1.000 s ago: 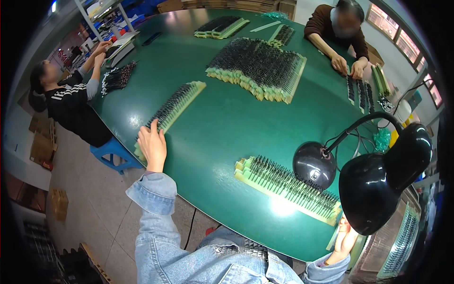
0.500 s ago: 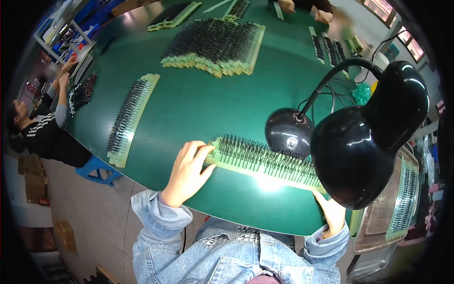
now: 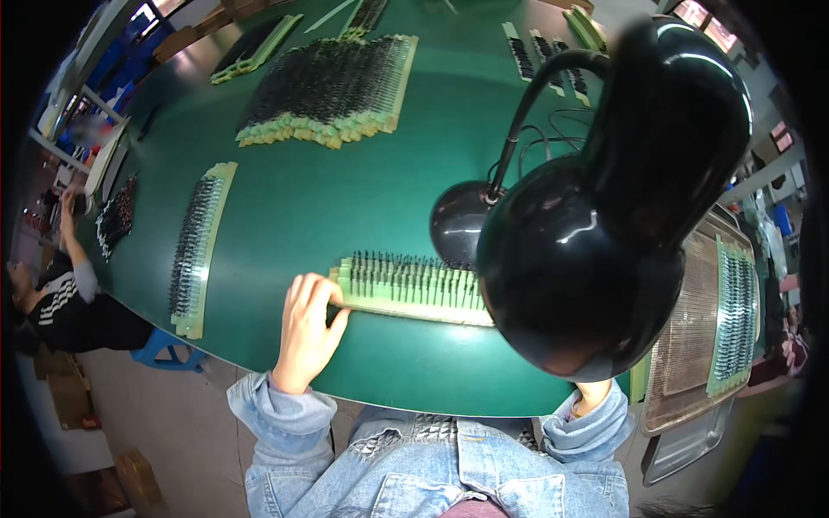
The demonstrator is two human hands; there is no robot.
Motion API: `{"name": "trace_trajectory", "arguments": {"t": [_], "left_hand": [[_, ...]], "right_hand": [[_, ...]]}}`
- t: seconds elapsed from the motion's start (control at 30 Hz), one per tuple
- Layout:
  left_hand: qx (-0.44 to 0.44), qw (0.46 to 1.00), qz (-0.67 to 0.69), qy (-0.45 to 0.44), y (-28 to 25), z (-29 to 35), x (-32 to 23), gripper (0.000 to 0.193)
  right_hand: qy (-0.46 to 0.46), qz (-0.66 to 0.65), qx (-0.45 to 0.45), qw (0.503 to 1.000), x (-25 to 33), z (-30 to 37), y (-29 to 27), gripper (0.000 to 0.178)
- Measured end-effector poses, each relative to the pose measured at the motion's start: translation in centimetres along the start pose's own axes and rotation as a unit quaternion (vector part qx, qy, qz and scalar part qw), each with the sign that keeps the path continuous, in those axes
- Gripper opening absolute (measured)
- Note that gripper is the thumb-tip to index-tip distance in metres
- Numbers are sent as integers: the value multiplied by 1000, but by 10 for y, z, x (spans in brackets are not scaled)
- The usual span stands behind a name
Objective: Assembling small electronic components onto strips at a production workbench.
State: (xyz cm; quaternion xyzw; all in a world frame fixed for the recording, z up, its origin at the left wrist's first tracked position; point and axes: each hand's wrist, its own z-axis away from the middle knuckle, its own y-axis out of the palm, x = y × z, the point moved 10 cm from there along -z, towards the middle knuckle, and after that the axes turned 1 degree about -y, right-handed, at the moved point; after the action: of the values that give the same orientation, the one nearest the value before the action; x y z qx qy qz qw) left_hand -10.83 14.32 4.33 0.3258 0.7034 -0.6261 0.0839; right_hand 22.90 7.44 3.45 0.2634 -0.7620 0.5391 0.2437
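A row of layered pale green strips carrying black tufts lies on the table in front of me. My left hand pinches its left end between thumb and fingers. The black lamp head covers the right end of the strips. Only the wrist and part of my right hand show below the lamp, near the table's front edge. Its fingers are hidden, so whether it touches the strips I cannot tell.
A wide pile of similar strips lies farther back. Another bundle is at the left, and a mesh tray holds strips at the right. The lamp base stands behind my strips. A co-worker sits at far left.
The whole view has shifted, so the table things sit farther left in it. The lamp head now hides my right hand's fingers. My left hand keeps its hold on the strips.
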Motion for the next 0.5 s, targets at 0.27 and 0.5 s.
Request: {"name": "trace_trajectory", "arguments": {"t": [0.27, 0.5], "left_hand": [[18, 993, 102, -51, -8, 12, 8, 9], [-43, 844, 499, -192, -11, 34, 41, 12]], "right_hand": [[95, -109, 47, 988, 4, -5, 6, 36], [149, -336, 10, 930, -11, 1, 2, 19]]}}
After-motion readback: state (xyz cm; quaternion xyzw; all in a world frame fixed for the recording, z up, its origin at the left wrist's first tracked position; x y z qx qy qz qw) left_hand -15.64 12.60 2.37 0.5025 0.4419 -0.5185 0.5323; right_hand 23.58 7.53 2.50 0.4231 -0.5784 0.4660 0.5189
